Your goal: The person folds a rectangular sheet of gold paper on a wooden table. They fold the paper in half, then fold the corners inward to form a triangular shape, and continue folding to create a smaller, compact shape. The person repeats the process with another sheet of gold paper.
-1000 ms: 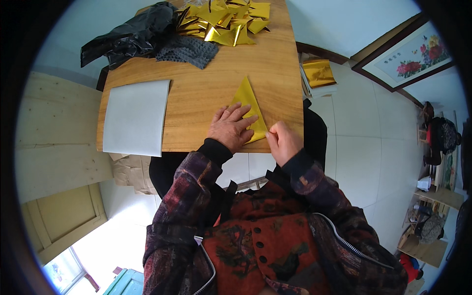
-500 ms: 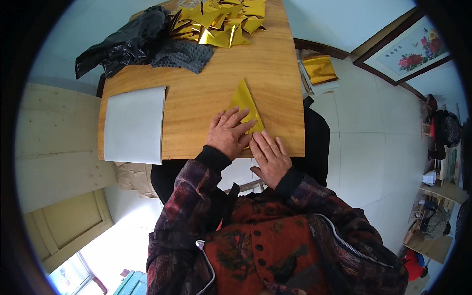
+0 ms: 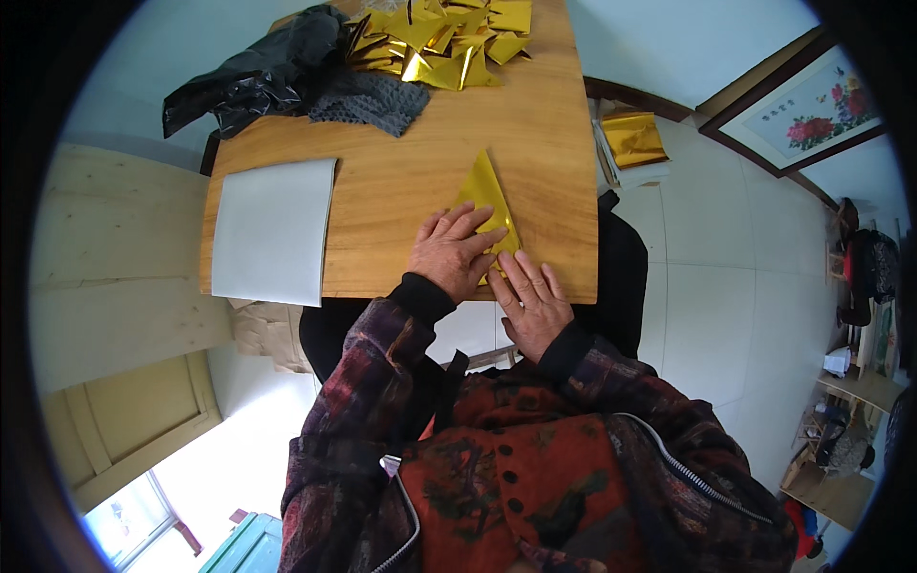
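A triangle of shiny gold paper (image 3: 487, 186) lies flat near the front edge of the wooden table, its tip pointing away from me. My left hand (image 3: 455, 244) rests across its left side with the fingers stretched out over the paper. At its lower right corner my right hand (image 3: 532, 302) lies with fingers extended, the fingertips touching the paper's near edge. Both hands hide part of the near portion. To the left, a stack of pale grey sheets (image 3: 272, 231) lies by the table's front left corner.
Folded gold paper pieces (image 3: 449, 48) are heaped at the table's far end. Beside them are a black plastic bag (image 3: 258, 76) and a dark grey textured cloth (image 3: 373, 103). On the floor to the right sits more gold paper (image 3: 634, 139). A framed flower picture (image 3: 802, 115) leans there.
The view has shifted slightly, so the table appears a little higher and to the right. Both hands stay on the gold paper, with the right fingers moved only slightly.
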`<control>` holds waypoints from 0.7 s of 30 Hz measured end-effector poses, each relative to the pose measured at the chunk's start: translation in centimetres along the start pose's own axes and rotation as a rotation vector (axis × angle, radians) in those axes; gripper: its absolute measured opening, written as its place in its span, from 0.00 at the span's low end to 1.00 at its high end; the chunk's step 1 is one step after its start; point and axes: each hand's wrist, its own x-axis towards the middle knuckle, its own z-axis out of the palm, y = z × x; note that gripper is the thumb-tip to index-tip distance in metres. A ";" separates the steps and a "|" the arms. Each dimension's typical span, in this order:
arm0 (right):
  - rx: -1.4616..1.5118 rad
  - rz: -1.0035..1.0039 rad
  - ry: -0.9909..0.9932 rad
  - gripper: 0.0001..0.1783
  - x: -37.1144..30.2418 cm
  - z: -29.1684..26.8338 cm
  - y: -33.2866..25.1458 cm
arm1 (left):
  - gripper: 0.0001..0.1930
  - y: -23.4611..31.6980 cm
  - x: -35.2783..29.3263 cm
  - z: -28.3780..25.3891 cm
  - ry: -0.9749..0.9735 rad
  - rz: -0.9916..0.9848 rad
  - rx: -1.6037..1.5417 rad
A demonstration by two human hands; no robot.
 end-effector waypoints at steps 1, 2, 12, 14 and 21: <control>0.022 0.003 -0.023 0.42 0.0 -0.2 0.0 | 0.19 0.0 0.1 0.0 0.008 0.007 -0.003; 0.043 0.003 -0.045 0.44 -0.1 -0.3 0.2 | 0.19 0.0 0.1 -0.1 0.005 0.011 0.003; 0.000 0.081 -0.004 0.36 -0.8 0.4 0.1 | 0.19 -0.4 0.0 0.4 -0.001 0.007 -0.001; 0.000 0.072 -0.020 0.37 -0.6 0.2 0.1 | 0.20 -0.3 -0.1 0.4 -0.001 0.007 -0.006; 0.136 0.124 -0.077 0.40 -0.8 -1.0 0.1 | 0.20 -0.2 0.0 0.1 0.009 0.012 0.006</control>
